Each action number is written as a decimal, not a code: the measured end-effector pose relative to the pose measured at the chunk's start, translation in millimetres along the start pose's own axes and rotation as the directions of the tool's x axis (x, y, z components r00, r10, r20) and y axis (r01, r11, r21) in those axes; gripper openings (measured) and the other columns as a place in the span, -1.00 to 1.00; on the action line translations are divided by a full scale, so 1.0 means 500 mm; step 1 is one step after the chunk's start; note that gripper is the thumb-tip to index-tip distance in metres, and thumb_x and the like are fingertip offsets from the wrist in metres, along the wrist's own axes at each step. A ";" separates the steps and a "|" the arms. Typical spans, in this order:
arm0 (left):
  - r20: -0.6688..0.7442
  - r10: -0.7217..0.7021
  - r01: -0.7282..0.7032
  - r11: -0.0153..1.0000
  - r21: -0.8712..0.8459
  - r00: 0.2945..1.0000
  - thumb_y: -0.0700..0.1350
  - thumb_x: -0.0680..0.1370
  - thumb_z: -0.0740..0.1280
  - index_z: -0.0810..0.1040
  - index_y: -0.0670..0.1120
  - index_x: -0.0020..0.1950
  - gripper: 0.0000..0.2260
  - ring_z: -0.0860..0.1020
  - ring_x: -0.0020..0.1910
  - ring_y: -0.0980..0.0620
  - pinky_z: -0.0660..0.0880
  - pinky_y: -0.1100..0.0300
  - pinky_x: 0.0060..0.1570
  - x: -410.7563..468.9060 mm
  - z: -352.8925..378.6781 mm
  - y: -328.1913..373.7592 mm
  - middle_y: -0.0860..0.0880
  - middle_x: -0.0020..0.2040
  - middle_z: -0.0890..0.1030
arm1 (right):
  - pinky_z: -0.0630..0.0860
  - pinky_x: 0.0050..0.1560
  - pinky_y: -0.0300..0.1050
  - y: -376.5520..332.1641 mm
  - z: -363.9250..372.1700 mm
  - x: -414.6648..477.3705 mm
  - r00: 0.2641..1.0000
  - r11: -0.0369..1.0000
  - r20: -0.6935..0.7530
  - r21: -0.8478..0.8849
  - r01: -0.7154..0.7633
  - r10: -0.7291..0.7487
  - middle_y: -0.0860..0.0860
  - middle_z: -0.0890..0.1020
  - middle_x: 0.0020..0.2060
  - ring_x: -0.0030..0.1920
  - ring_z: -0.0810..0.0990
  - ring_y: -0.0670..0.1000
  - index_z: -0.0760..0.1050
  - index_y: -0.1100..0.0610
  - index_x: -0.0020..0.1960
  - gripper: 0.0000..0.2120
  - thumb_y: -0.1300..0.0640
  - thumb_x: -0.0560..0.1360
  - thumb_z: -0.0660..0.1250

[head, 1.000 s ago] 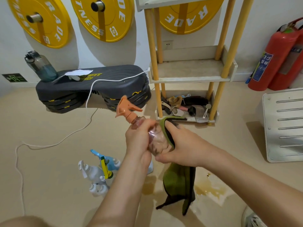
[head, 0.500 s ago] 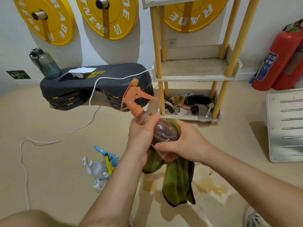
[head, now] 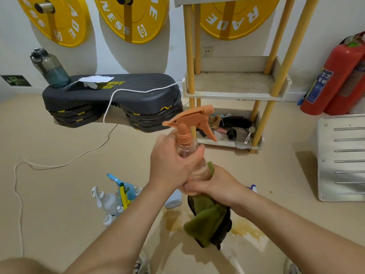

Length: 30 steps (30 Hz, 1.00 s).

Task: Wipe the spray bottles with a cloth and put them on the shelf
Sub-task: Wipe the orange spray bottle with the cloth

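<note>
A clear spray bottle with an orange trigger head (head: 187, 123) stands nearly upright in front of me. My left hand (head: 173, 165) wraps its neck and shoulder. My right hand (head: 213, 184) cups the bottle's base through a green cloth (head: 207, 220) that hangs below. Several other spray bottles (head: 112, 198) lie on the floor at lower left, white and blue ones. The shelf (head: 235, 84), white boards on yellow posts, stands beyond the bottle; its middle board is bare.
The shelf's bottom board holds assorted small items (head: 231, 127). A black step platform (head: 110, 99) with a water jug (head: 49, 68) and a white cable sits at left. Red fire extinguishers (head: 335, 76) stand right, a white slotted panel (head: 343, 157) below them. A brownish wet patch (head: 246, 230) marks the floor.
The bottle has turned from tilted left to nearly upright, its orange trigger now swung right. My right hand with the cloth has slid down from the body to the base.
</note>
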<state>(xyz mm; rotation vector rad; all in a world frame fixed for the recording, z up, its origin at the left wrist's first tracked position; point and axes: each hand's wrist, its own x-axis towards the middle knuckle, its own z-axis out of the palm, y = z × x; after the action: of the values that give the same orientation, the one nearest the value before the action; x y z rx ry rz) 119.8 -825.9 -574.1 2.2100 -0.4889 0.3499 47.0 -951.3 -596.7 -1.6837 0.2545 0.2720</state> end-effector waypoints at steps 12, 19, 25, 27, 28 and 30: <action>0.158 -0.472 0.447 0.878 0.171 0.867 0.03 0.46 0.42 0.54 0.10 0.05 -0.81 0.57 -0.01 0.02 0.43 0.15 -0.09 0.040 0.010 -0.201 0.14 -0.04 0.64 | 0.47 -0.24 -0.08 0.064 0.000 0.059 0.982 0.856 -0.126 -0.482 -0.187 0.144 0.19 0.62 -0.17 -0.23 0.54 0.10 0.50 0.30 0.02 -0.83 0.22 0.55 0.21; 0.091 -0.642 0.641 0.766 0.041 0.761 -0.07 0.37 0.39 0.55 0.17 0.09 -0.69 0.63 -0.06 0.01 0.61 0.01 -0.04 0.104 0.007 -0.317 0.12 -0.03 0.67 | 0.58 0.05 0.05 0.110 0.014 0.101 0.943 0.913 -0.192 -0.257 -0.317 0.273 0.21 0.66 -0.04 0.02 0.64 0.19 0.57 0.12 0.07 -0.76 0.17 0.66 0.12; 0.096 -0.687 0.662 0.721 0.205 0.720 0.16 0.21 0.35 0.66 0.14 -0.01 -0.63 0.62 -0.02 0.06 0.60 0.02 0.03 0.170 0.024 -0.443 0.17 -0.05 0.69 | 0.47 0.23 0.28 0.115 0.028 0.172 0.878 0.907 -0.263 -0.023 -0.420 0.399 0.38 0.57 0.11 0.11 0.56 0.41 0.45 0.39 0.21 -0.71 0.17 0.64 0.20; 0.133 -0.701 0.657 0.706 0.265 0.701 0.07 0.31 0.36 0.68 0.13 0.04 -0.68 0.61 0.01 0.05 0.59 0.05 0.06 0.182 0.041 -0.479 0.15 -0.01 0.68 | 0.51 0.18 0.26 0.124 0.045 0.194 0.879 0.909 -0.250 0.008 -0.417 0.405 0.36 0.59 0.07 0.00 0.59 0.41 0.49 0.37 0.17 -0.73 0.16 0.63 0.21; 0.157 -0.707 0.649 0.700 0.299 0.690 0.02 0.37 0.37 0.68 0.11 0.04 -0.73 0.61 0.00 0.04 0.59 0.07 0.04 0.185 0.050 -0.495 0.13 -0.01 0.68 | 0.55 0.12 0.21 0.128 0.050 0.204 0.879 0.907 -0.239 0.026 -0.420 0.413 0.33 0.62 0.03 -0.01 0.60 0.38 0.55 0.32 0.12 -0.76 0.17 0.63 0.21; 0.230 -0.718 0.627 0.690 0.362 0.657 -0.03 0.46 0.37 0.67 0.09 -0.03 -0.87 0.60 -0.11 0.12 0.55 0.21 -0.12 0.192 0.068 -0.527 0.14 -0.08 0.65 | 0.60 -0.01 0.03 0.138 0.053 0.226 0.880 0.905 -0.216 0.065 -0.420 0.424 0.22 0.68 -0.07 -0.02 0.66 0.26 0.64 0.12 -0.01 -0.78 0.17 0.63 0.21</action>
<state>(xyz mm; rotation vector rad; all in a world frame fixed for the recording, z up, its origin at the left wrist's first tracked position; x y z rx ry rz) 328.2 -720.3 -733.2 2.5282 0.2573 -0.4355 131.1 -934.7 -701.3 -1.6299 0.7992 0.4013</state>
